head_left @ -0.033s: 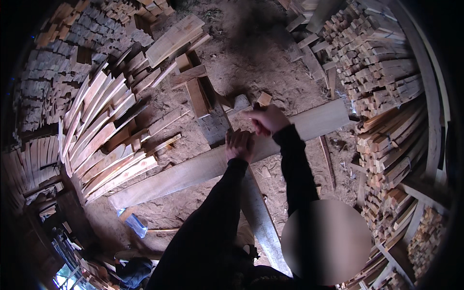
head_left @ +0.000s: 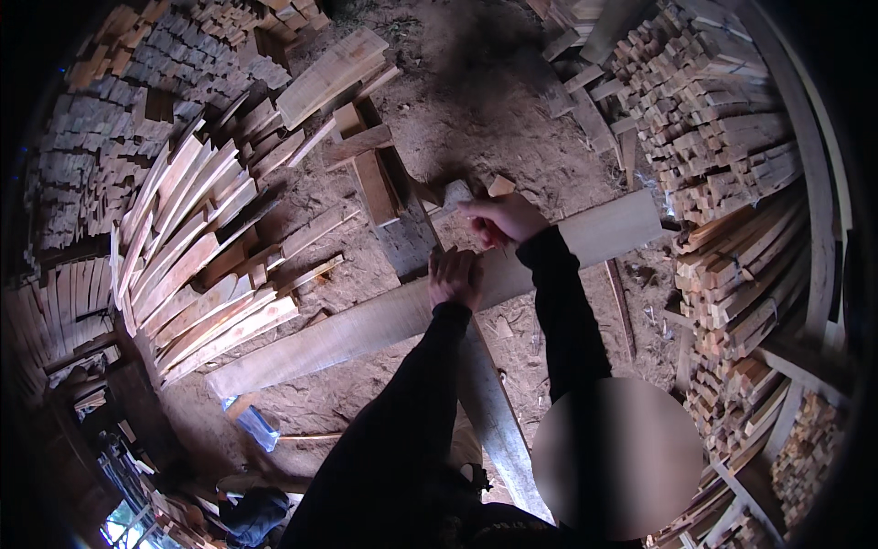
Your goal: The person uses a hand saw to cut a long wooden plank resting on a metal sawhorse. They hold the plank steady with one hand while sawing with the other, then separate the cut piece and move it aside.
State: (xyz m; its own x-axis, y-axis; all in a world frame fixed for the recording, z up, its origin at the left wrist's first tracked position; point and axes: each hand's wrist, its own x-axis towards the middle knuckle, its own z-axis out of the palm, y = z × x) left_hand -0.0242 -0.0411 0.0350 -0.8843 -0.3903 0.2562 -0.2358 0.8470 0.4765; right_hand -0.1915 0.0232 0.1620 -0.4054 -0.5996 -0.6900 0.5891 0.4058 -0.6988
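A long pale plank (head_left: 320, 340) runs slantwise across the middle of the view, over a narrower wooden beam (head_left: 494, 416). My left hand (head_left: 455, 277) rests on the plank, its fingers bent over toward the far edge. Just right of it, my right hand (head_left: 508, 220) hovers by that same edge with its fingers curled in. Whatever those fingers hold, if anything, is hidden. Beyond my left hand, a dark wooden board (head_left: 404, 245) carries short upright wood pieces (head_left: 375, 183). A small wood block (head_left: 500, 186) lies past my right hand.
Curved loose slats (head_left: 197, 247) are heaped at the left. Tall stacks of cut wood strips (head_left: 704, 137) stand along the right. A blue plastic wrapper (head_left: 259, 427) lies on the dirt floor (head_left: 485, 119) near the plank's left end. A thin stick (head_left: 620, 306) lies at right.
My right hand has turned slightly and its fingers have shifted a little away from me. My left hand and the plank stay almost in place.
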